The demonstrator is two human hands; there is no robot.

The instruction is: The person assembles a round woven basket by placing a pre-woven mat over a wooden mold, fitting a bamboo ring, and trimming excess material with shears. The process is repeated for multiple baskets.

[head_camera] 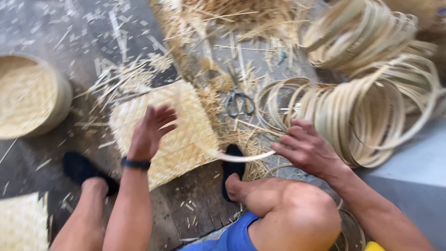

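Over the woven mat (172, 135) on the floor, right hand (304, 148) pinches a curved bamboo strip (241, 157); left hand (151, 130) hangs open, empty, scissors (239, 103) nearby.

One scissors (239, 102); one round basket (30, 95); two woven mats (169, 132).

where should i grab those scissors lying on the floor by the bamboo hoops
Grip the scissors by the two loop handles, which point toward the person, coming from above and from the near side. They lie flat among loose straw with the blades pointing away, so the handles are the closest, blunt end. The right hand looks nearest, though it holds a curved bamboo strip.
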